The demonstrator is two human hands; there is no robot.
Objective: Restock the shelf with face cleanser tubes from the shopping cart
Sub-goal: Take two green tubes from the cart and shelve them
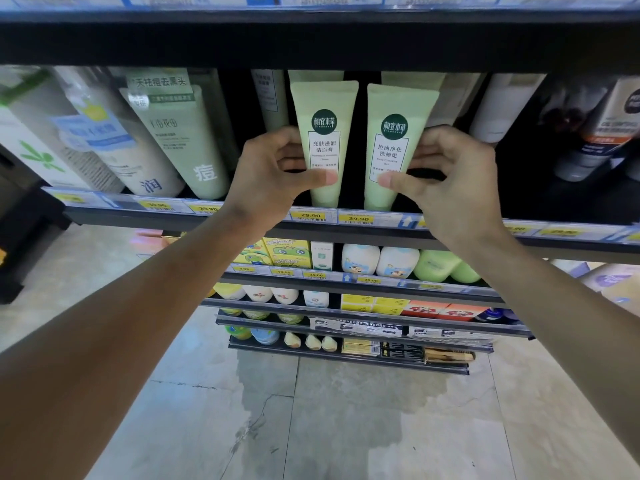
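Two pale green face cleanser tubes with dark green round logos stand cap-down at the front of the shelf [242,220]. My left hand [270,171] grips the left green tube [325,109], thumb across its front and fingers behind it. My right hand [450,174] grips the right green tube [398,105] the same way, thumb on its lower front. More tubes of the same green stand behind them, mostly hidden. The shopping cart is out of view.
Larger white and green tubes [180,140] stand to the left on the same shelf, white and dark tubes [502,105] to the right. The upper shelf board [311,43] hangs close above. Lower shelves [363,289] hold boxes and bottles. Tiled floor [311,427] lies below.
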